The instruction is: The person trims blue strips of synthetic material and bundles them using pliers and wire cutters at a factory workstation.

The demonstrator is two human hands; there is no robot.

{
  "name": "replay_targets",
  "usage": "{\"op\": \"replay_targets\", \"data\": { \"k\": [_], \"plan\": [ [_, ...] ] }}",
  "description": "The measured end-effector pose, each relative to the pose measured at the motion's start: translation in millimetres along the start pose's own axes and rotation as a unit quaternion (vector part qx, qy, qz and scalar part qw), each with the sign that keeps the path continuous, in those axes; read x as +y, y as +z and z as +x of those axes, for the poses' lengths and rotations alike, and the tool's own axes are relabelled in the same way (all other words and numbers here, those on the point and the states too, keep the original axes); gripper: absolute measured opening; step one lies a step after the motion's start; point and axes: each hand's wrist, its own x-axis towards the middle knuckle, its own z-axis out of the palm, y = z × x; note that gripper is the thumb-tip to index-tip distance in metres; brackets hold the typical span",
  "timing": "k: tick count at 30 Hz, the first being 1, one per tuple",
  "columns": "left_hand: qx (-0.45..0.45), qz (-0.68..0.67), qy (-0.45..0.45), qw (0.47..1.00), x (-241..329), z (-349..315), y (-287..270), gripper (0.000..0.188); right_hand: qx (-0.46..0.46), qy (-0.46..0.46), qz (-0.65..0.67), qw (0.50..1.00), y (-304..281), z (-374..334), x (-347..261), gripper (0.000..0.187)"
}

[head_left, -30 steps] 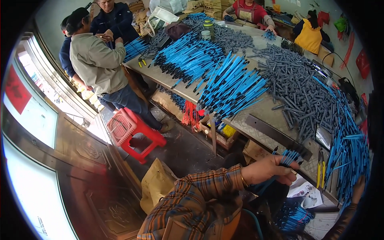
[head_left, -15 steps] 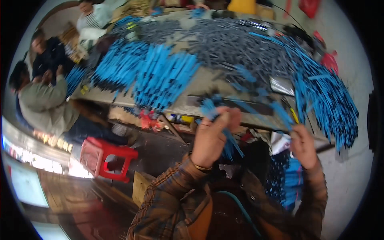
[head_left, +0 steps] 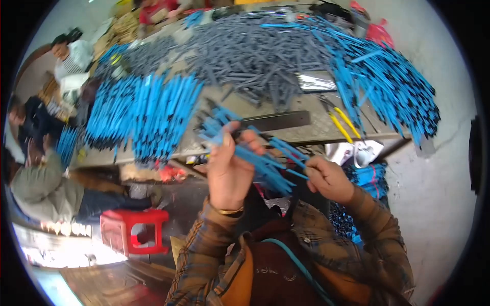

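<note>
A bunch of slim blue strips with black ends (head_left: 263, 171) lies in my left hand (head_left: 229, 171), its fingers wrapped around it above the near table edge. My right hand (head_left: 329, 178) pinches the ends of a few blue strips (head_left: 288, 151) just right of the bunch; their other ends reach toward my left hand. Behind the hands, a dark flat bar (head_left: 278, 120) rests on the table. Pliers with yellow handles (head_left: 339, 120) lie to its right. The strips are blurred, so their finer shape cannot be told.
Grey strips (head_left: 255, 51) are heaped mid-table (head_left: 219, 94). Rows of blue strips (head_left: 163, 115) lie left, a large blue pile (head_left: 390, 76) right. A silvery packet (head_left: 316, 81) sits near the pliers. A red stool (head_left: 133, 229) stands on the floor; people (head_left: 46, 178) sit at left.
My right hand has come left and down toward the bunch, still pinching blue strips. My left hand has shifted left in view. The whole view has turned, moving the table's things leftward.
</note>
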Motion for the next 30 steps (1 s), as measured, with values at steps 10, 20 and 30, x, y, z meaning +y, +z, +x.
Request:
{"op": "replay_targets", "data": {
  "k": [10, 20, 30],
  "plan": [
    [-0.042, -0.071, 0.001, 0.997, -3.4, 2.7, -2.6, 0.021, -0.070, -0.012, 0.168, 0.983, -0.4, -8.9, -1.4, 0.022],
    [0.089, 0.125, 0.103, 0.983, -12.5, 0.3, -2.7, 0.011, 0.009, -0.071, -0.086, 0.994, -4.7, -9.8, -4.4, 0.044],
    [-0.041, -0.032, -0.042, 0.998, -8.3, -8.1, -3.5, 0.008, -0.083, -0.052, -0.192, 0.976, -29.8, -2.2, 11.8, 0.034]
  ]
}}
